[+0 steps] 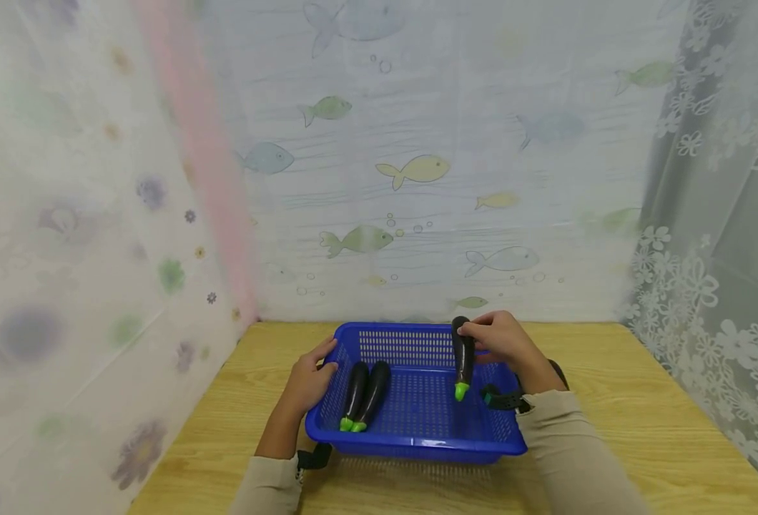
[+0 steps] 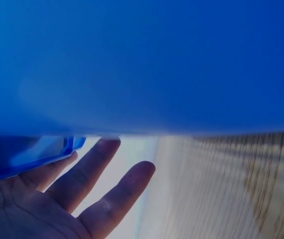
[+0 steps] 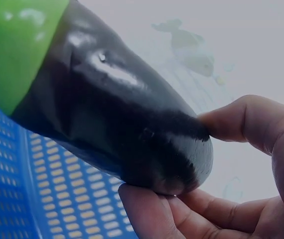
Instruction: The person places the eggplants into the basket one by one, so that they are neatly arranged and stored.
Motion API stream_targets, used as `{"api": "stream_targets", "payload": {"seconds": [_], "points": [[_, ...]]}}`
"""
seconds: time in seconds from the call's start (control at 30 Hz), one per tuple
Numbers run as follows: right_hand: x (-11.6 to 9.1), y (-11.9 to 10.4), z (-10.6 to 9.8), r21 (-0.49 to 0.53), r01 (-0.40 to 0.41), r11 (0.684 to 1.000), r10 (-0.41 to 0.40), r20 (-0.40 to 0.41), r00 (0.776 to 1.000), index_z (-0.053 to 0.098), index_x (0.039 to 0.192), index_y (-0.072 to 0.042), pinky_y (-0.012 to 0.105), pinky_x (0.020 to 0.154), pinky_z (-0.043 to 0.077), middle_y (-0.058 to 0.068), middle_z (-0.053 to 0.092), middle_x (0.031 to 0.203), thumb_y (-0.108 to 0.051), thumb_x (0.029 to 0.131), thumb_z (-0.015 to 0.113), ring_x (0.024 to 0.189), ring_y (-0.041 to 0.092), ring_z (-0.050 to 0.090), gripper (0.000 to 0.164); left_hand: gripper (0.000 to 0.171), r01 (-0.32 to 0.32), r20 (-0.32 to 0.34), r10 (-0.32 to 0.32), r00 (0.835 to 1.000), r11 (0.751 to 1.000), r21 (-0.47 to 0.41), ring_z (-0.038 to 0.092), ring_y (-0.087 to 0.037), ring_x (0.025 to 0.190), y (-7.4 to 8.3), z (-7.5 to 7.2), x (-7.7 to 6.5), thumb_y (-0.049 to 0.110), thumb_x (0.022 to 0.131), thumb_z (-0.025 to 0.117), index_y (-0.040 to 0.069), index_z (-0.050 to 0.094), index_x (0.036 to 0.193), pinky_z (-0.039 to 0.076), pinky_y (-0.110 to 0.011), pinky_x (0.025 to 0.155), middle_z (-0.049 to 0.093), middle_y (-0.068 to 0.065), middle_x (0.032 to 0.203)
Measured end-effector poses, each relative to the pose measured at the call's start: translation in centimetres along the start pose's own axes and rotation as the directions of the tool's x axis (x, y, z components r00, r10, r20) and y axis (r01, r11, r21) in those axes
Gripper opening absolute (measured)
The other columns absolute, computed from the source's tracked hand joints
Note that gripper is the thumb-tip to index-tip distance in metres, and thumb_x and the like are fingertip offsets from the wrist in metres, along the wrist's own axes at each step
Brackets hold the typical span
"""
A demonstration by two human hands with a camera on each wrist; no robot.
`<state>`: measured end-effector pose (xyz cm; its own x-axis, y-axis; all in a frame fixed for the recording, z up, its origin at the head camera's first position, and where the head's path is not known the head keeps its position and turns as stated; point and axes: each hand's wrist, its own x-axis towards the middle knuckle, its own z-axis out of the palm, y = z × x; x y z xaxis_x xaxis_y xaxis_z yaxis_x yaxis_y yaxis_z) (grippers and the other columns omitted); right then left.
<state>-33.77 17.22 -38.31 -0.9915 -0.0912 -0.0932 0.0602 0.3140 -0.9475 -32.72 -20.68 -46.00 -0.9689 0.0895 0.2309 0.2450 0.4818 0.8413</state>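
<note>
A dark eggplant point(image 1: 463, 354) with a bright green cap hangs cap-down over the right part of a blue plastic basket point(image 1: 417, 452). My right hand point(image 1: 498, 340) pinches its rounded end between thumb and fingers, close up in the right wrist view. Two more eggplants, a left one point(image 1: 355, 390) and a right one point(image 1: 375, 393), lie side by side inside the basket at the left, green caps toward me. My left hand point(image 1: 311, 379) touches the basket's left side at the rim. Its fingers point(image 2: 119, 201) look straight and spread in the left wrist view; its thumb is hidden there.
The basket stands on a wood-grain table point(image 1: 617, 422). Behind it hangs a curtain point(image 1: 450, 129) printed with fish, with a flowered sheet point(image 1: 83, 272) to the left and a lacy white curtain point(image 1: 726, 286) to the right. Dark straps circle both wrists.
</note>
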Motion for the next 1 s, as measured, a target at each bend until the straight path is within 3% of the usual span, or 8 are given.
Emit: {"api": "stream_targets", "payload": {"seconds": [0.3,0.5,0.77,1.0], "points": [[0.9,0.8,2.0,-0.033,-0.003,0.999,0.003,0.01,1.0,0.061,0.129,0.01,0.05,0.081,0.063,0.03,0.06,0.129,-0.025,0.093,0.071,0.104,0.037,0.07,0.051,0.055,-0.007,0.007,0.007,1.0,1.0,-0.003,0.042,-0.037,0.149,0.1,0.0,0.1,0.012,0.102,0.055,0.008,0.047,0.156,0.042,-0.057,0.113,0.039,-0.004,0.166],[1.8,0.9,3.0,-0.03,-0.037,0.999,0.037,0.013,0.999,0.066,0.121,0.009,0.047,0.075,0.064,0.024,0.064,0.119,-0.022,0.09,0.072,0.092,0.03,0.072,0.044,0.055,-0.001,0.006,0.001,1.0,1.0,0.005,0.041,-0.036,0.15,0.2,0.0,0.1,0.012,0.102,0.054,0.009,0.047,0.156,0.041,-0.057,0.113,0.039,-0.002,0.166],[2.3,1.4,4.2,-0.067,-0.083,0.994,0.085,0.026,0.996,0.064,0.124,0.008,0.05,0.081,0.063,0.023,0.064,0.118,-0.023,0.09,0.071,0.097,0.033,0.072,0.046,0.055,0.003,-0.001,-0.003,1.0,1.0,0.021,0.041,-0.035,0.15,0.3,0.1,0.0,0.012,0.102,0.054,0.008,0.047,0.156,0.041,-0.056,0.115,0.039,-0.001,0.166],[2.5,1.7,5.2,-0.066,-0.112,0.991,0.114,0.027,0.993,0.064,0.12,0.008,0.047,0.075,0.064,0.024,0.068,0.111,-0.021,0.088,0.073,0.094,0.034,0.073,0.044,0.055,0.006,-0.006,-0.005,1.0,0.999,0.038,0.042,-0.035,0.149,0.0,0.2,0.1,0.013,0.102,0.054,0.01,0.046,0.156,0.042,-0.057,0.114,0.038,-0.001,0.166]]}}
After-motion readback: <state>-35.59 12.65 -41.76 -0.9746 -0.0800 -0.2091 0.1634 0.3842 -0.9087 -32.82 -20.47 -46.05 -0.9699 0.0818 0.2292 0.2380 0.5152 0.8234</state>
